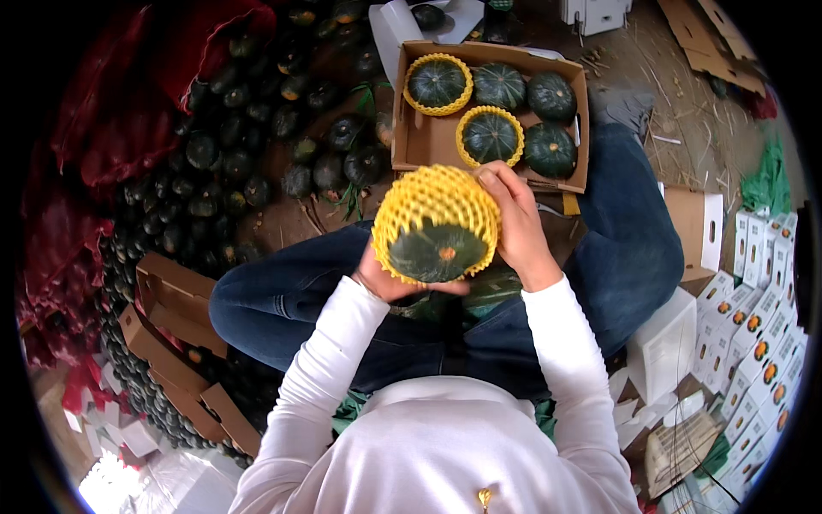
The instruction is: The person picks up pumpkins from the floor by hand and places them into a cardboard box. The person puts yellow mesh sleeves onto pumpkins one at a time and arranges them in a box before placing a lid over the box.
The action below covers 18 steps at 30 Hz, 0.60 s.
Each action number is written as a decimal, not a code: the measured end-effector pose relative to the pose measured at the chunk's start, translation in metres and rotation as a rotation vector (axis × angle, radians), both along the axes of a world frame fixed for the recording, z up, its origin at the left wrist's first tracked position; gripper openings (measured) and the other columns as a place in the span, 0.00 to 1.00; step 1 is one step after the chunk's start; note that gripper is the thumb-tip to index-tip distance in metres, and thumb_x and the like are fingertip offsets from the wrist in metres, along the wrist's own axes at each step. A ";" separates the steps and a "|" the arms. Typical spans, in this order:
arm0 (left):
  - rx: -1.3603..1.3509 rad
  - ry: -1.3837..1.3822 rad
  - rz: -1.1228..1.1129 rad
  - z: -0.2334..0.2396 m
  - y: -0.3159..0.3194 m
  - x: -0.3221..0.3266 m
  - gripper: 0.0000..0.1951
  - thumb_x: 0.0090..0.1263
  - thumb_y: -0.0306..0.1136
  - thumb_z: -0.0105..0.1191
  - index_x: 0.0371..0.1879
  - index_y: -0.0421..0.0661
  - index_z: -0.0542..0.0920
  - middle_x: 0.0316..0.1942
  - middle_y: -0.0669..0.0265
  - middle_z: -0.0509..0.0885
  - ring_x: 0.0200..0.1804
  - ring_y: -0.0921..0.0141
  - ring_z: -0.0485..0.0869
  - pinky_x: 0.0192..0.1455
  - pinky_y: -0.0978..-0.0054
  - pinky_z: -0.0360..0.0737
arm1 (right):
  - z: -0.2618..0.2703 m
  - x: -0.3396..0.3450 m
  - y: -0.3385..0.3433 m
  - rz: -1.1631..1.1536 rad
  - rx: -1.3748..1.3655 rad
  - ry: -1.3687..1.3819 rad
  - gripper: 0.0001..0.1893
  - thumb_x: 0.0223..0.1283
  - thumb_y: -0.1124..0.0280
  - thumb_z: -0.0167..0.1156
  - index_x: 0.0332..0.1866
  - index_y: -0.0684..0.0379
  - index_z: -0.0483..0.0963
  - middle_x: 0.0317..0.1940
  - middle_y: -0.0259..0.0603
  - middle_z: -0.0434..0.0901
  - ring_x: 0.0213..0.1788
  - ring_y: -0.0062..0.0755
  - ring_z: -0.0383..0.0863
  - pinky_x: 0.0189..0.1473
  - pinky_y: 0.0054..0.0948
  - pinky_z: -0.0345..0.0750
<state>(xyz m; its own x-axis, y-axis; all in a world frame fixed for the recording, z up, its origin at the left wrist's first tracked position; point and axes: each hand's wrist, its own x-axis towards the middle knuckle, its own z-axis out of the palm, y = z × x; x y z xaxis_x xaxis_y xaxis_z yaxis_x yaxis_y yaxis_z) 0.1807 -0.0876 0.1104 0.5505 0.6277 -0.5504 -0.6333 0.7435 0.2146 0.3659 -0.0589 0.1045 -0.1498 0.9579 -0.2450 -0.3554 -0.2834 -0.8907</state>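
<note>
A dark green squash [438, 252] in a yellow foam net sleeve [437, 196] is held between both hands above my lap. My left hand [392, 283] cups it from below and the left, its fingers partly hidden beneath. My right hand [515, 221] grips the upper right side of the sleeve. Just beyond stands a cardboard box [427, 151] with several squashes. Two of these, one at the back left [437, 82] and one in the front middle [489, 136], wear yellow net sleeves; the others, such as the front right squash [550, 150], are bare.
Many loose squashes [237, 160] lie to the left, by red mesh sacks [115, 128]. Open cardboard cartons [186, 379] rest at the lower left. On the right are a white foam box [664, 347], stacked white printed cartons [738, 340] and a green bag [767, 180].
</note>
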 end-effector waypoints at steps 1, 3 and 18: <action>-0.005 -0.599 -0.303 -0.019 -0.002 -0.008 0.34 0.69 0.56 0.44 0.68 0.47 0.59 0.64 0.54 0.67 0.63 0.54 0.70 0.58 0.44 0.71 | 0.005 0.000 -0.001 0.010 0.039 -0.062 0.12 0.69 0.62 0.50 0.45 0.62 0.71 0.35 0.27 0.72 0.39 0.13 0.68 0.42 0.17 0.68; -0.009 -0.503 -0.076 -0.035 -0.012 -0.018 0.32 0.68 0.46 0.49 0.69 0.49 0.56 0.66 0.56 0.65 0.64 0.56 0.68 0.61 0.49 0.70 | 0.013 0.011 -0.009 0.104 0.008 -0.063 0.24 0.67 0.58 0.53 0.62 0.60 0.61 0.52 0.38 0.70 0.54 0.24 0.68 0.54 0.22 0.67; 0.608 0.665 0.122 -0.002 0.004 0.005 0.42 0.55 0.18 0.58 0.70 0.42 0.53 0.63 0.58 0.66 0.63 0.67 0.68 0.64 0.69 0.67 | 0.022 -0.005 -0.020 0.260 0.508 -0.938 0.49 0.40 0.71 0.72 0.71 0.48 0.52 0.67 0.55 0.49 0.68 0.61 0.51 0.66 0.50 0.59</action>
